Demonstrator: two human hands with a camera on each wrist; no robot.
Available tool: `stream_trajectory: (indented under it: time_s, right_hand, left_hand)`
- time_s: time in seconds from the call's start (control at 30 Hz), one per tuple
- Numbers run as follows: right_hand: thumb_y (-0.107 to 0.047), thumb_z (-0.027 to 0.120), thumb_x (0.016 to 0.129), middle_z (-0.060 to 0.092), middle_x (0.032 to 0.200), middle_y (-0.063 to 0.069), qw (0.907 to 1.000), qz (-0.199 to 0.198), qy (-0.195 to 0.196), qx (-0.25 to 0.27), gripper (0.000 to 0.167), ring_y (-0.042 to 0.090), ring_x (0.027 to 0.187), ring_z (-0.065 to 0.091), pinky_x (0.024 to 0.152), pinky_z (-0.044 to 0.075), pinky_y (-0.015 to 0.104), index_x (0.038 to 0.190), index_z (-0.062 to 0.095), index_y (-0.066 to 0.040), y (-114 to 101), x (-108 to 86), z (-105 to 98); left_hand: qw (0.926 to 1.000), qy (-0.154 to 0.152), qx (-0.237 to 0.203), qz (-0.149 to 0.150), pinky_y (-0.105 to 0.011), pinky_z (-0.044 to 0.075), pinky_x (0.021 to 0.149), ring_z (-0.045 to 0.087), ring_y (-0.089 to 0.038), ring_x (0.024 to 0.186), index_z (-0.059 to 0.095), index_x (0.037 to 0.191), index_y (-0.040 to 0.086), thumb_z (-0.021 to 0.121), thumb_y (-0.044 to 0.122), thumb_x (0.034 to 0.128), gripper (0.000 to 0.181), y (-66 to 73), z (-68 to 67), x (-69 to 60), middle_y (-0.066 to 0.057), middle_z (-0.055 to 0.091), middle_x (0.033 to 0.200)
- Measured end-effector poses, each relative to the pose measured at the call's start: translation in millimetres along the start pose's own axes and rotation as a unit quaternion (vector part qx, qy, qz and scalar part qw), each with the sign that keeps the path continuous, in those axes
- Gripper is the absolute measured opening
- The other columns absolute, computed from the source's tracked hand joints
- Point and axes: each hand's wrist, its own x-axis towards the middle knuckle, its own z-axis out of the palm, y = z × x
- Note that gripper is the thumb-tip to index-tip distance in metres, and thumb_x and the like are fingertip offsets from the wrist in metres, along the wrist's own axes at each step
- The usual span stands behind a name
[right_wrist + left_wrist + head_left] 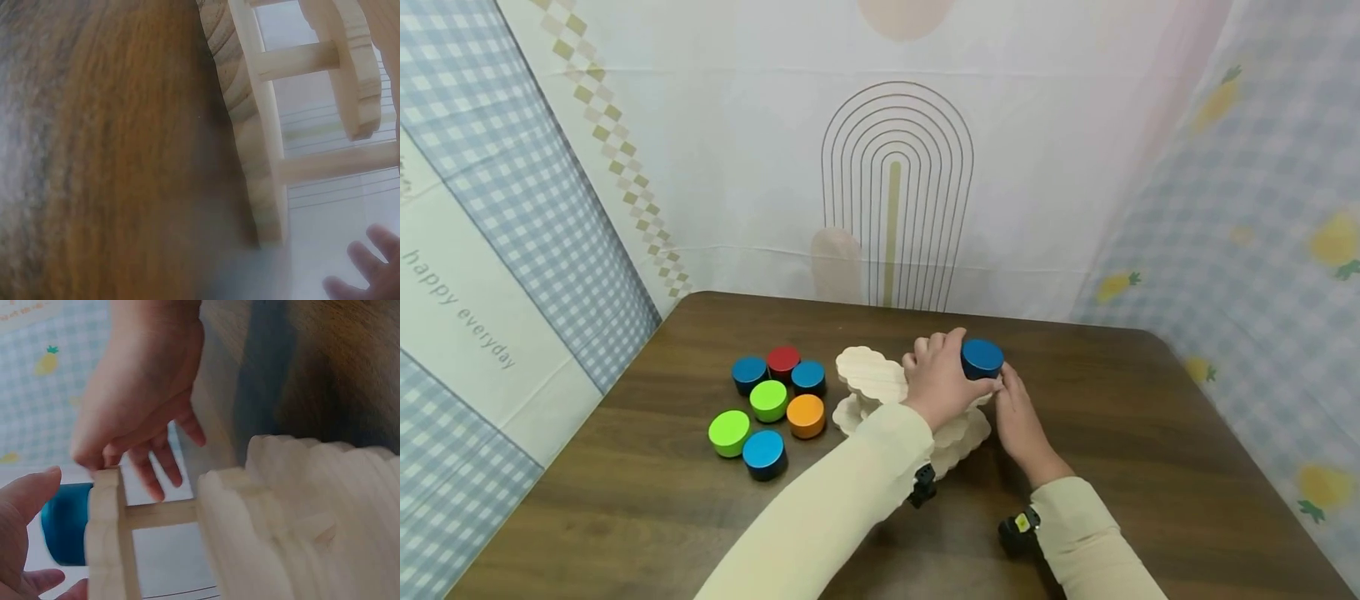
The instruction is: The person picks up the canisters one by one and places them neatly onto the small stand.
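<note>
A pale wooden stand with scalloped, cloud-shaped tiers is up on the table. On its upper right tier sits a blue disc with a dark side. My left hand grips this disc between thumb and fingers; the left wrist view shows the disc flat against the tier. From the right, my right hand pinches that tier's edge near the thumb, its other fingers loosely extended. Round posts join the tiers in the right wrist view. The arms cover part of the stand's lower front.
Left of the stand lie several loose discs: a red one, an orange one, green ones and blue ones. All are on the brown table. A patterned cloth hangs behind the table.
</note>
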Motion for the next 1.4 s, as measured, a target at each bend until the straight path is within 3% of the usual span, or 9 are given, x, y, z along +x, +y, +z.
stream_trajectory:
  time_s: [0.23, 0.47, 0.7, 0.93, 1.17, 1.4]
  right_hand:
    - [-0.029, 0.019, 0.106, 0.02, 0.154, 0.026, 0.9998, -0.018, 0.01, 0.005, 0.053, 0.045, 0.142, 0.017, 0.107, 0.016, 0.068, 0.151, 0.019, 0.0, 1.3, -1.4, 1.1]
    - [-0.026, 0.02, 0.107, 0.021, 0.153, 0.026, 0.9995, -0.026, 0.016, 0.01, 0.051, 0.045, 0.142, 0.018, 0.108, 0.017, 0.068, 0.15, 0.02, 0.0, -4.6, -4.1, 1.7]
    - [-0.028, 0.017, 0.106, 0.014, 0.157, 0.024, 0.9999, 0.013, 0.005, -0.01, 0.054, 0.043, 0.144, 0.013, 0.11, 0.014, 0.065, 0.152, 0.013, 0.001, -12.3, -10.7, 2.2]
    - [-0.027, 0.017, 0.107, 0.015, 0.156, 0.026, 0.9998, 0.0, 0.009, -0.016, 0.054, 0.044, 0.143, 0.013, 0.11, 0.013, 0.065, 0.151, 0.014, 0.002, -15.2, -17.6, 3.0]
    - [-0.028, 0.017, 0.107, 0.014, 0.156, 0.025, 0.9999, 0.005, 0.007, -0.011, 0.054, 0.044, 0.144, 0.013, 0.11, 0.013, 0.065, 0.152, 0.013, 0.002, -13.8, -17.6, 2.8]
    - [-0.028, 0.017, 0.107, 0.014, 0.157, 0.024, 0.9999, 0.01, 0.004, -0.006, 0.053, 0.043, 0.144, 0.013, 0.11, 0.014, 0.065, 0.152, 0.013, -0.001, -15.2, -16.4, 2.8]
  left_hand:
    - [0.9975, 0.044, -0.016, 0.053, -0.05, 0.027, 0.101, 0.036, -0.028, 0.124, 0.042, 0.145, 0.017, 0.075, 0.05, 0.0786, 0.081, -11.9, -22.4, -9.3, -0.007, 0.048, 0.139]
    - [0.9872, 0.102, -0.076, 0.096, -0.053, 0.023, 0.105, 0.032, -0.03, 0.129, 0.041, 0.145, 0.015, 0.076, 0.044, 0.0806, 0.078, -34.6, -51.2, -18.9, -0.007, 0.043, 0.143]
    - [0.9723, 0.148, -0.14, 0.114, -0.053, 0.02, 0.106, 0.03, -0.032, 0.129, 0.045, 0.141, 0.012, 0.08, 0.036, 0.0783, 0.076, -64.0, -82.3, -35.0, -0.009, 0.044, 0.141]
    - [0.965, 0.171, -0.156, 0.123, -0.052, 0.024, 0.103, 0.028, -0.033, 0.128, 0.046, 0.141, 0.009, 0.081, 0.028, 0.0773, 0.075, -102.5, -102.5, -51.2, -0.013, 0.044, 0.139]
    - [0.9738, 0.161, -0.129, 0.095, -0.052, 0.023, 0.104, 0.026, -0.034, 0.13, 0.043, 0.143, 0.008, 0.081, 0.026, 0.079, 0.076, -143.0, -119.2, -65.4, -0.015, 0.041, 0.142]
    - [0.98, 0.148, -0.123, 0.05, -0.057, 0.032, 0.097, 0.023, -0.036, 0.129, 0.042, 0.143, 0.007, 0.079, 0.026, 0.081, 0.075, -178.1, -137.4, -74.7, -0.017, 0.037, 0.144]
